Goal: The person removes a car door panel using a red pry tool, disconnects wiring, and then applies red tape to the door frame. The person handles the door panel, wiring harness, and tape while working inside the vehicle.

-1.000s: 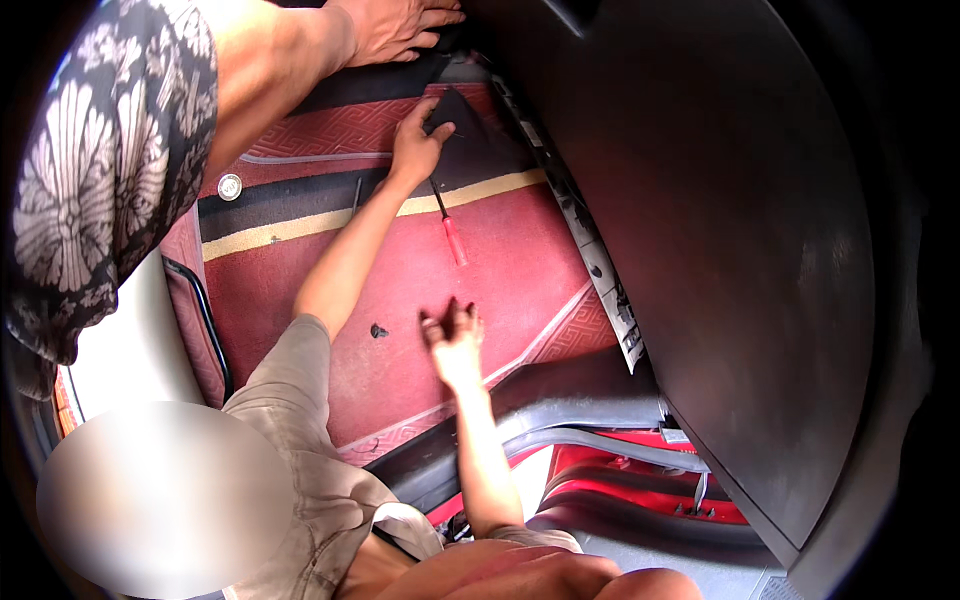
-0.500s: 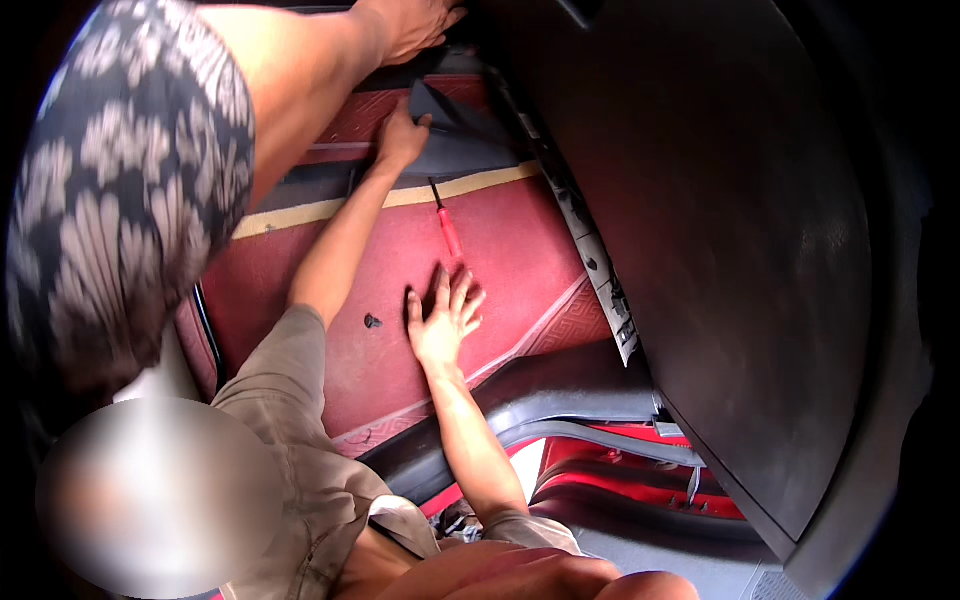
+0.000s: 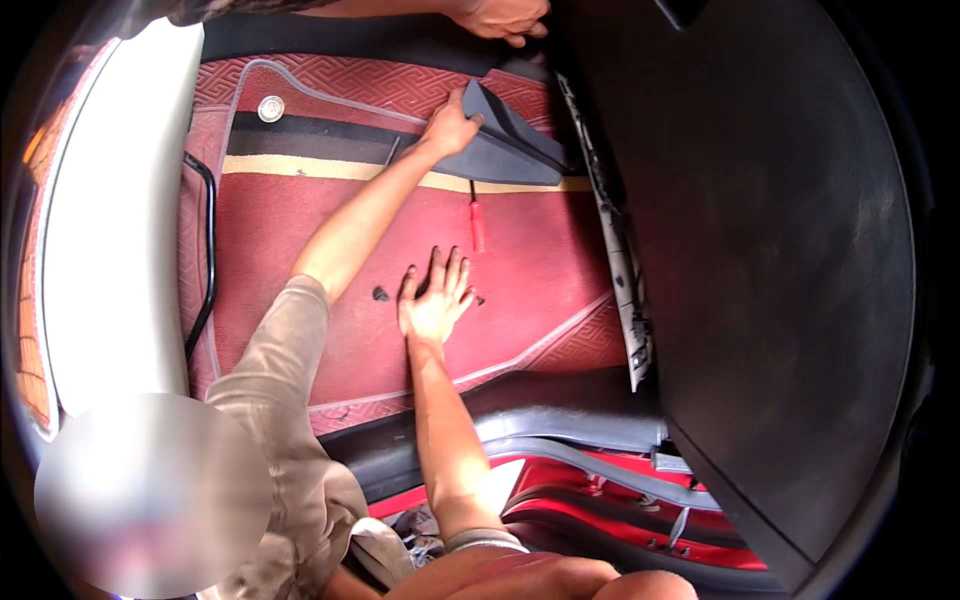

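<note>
Remotely, I'm gripping the left end of the grey trim panel (image 3: 505,157) with my left hand (image 3: 452,130), beyond the red screwdriver (image 3: 476,226); the panel's long axis is running crosswise to the screwdriver. My right hand (image 3: 430,312), apart and farther from the panel, is lying finger-spread just short of the screwdriver's handle.

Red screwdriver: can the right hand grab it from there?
Probably yes. The right hand is spread over the mat, and the red screwdriver lies just beyond, handle end nearest, nothing visible between. Only its tip, at the grey panel, may be covered.
</note>
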The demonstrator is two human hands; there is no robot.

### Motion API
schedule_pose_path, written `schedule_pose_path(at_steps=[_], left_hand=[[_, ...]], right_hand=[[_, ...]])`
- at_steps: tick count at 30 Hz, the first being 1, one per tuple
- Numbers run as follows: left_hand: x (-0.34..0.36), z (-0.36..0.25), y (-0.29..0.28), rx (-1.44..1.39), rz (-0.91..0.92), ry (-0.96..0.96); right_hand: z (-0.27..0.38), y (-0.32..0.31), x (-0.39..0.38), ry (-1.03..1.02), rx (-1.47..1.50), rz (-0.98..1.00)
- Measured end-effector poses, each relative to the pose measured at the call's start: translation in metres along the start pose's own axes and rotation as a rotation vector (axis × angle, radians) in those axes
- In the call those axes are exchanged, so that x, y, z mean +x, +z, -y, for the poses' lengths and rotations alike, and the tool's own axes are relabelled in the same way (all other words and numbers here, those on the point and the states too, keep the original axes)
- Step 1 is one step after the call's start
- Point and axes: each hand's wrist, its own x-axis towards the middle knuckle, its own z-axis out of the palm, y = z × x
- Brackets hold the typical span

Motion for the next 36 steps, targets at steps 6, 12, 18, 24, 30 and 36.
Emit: schedule_pose_path(at_steps=[6,12,18,24,30,36], left_hand=[[-0.040,0.012,-0.023,0.123,-0.038,0.035],[-0.062,0.033,-0.035,0.011,-0.159,0.153],[-0.059,0.022,-0.052,-0.140,-0.167,0.181],[-0.051,0.020,-0.067,-0.219,-0.284,0.220],[-0.053,0.016,-0.060,-0.258,-0.243,0.227],[-0.060,0.009,-0.058,-0.273,-0.182,0.270]], right_hand=[[-0.004,-0.002,0.002,0.019,-0.015,0.007],[-0.001,-0.004,0.002,0.018,-0.010,0.004],[0.001,-0.007,0.000,0.035,-0.004,0.022],[0.002,-0.007,0.000,0.032,0.014,0.009],[0.000,-0.007,0.000,0.045,0.028,0.020],[-0.003,-0.004,0.000,0.025,0.022,0.006]])
